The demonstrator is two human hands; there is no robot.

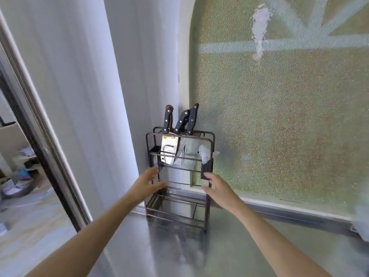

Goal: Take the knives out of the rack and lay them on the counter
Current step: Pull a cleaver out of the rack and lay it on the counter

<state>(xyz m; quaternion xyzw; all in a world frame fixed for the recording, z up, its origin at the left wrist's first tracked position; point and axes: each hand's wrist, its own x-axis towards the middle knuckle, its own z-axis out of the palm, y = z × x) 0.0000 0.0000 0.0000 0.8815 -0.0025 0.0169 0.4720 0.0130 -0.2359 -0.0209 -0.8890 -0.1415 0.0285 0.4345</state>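
Knives [180, 121] stand in the top slots of the rack [179, 176], handles up and blades down, long axes near vertical; all remain in the rack, none on the counter [229, 250]. Left hand [146, 185] is open with fingers spread and slightly curved, at 9 o'clock of the rack's middle rails, just beside the left upright; contact with the wire cannot be confirmed, and it holds nothing. Right hand [216, 187] is likewise open, fingers extended, at 3 o'clock of the same rails, just beside the right upright below a small dark side panel [205, 169]; it holds nothing. Both forearms enter from 6 o'clock and converge on the rack. Three black riveted handles are distinct: one near upright at 11 o'clock of the rack top, two leaning toward 1 o'clock. A brown handle [170, 108] shows partly behind the leftmost black one. A broad cleaver blade [167, 150] hangs below the left handles, with a printed label; the other blades are mostly hidden behind it and the rails. A crumpled clear wrapper [204, 154] sits at the rack's right side. The rack stands in the counter corner, against a white wall [139, 76] at 9 o'clock and a frosted green window [279, 116] at 3 o'clock. The rack's lower tiers are motion-blurred.
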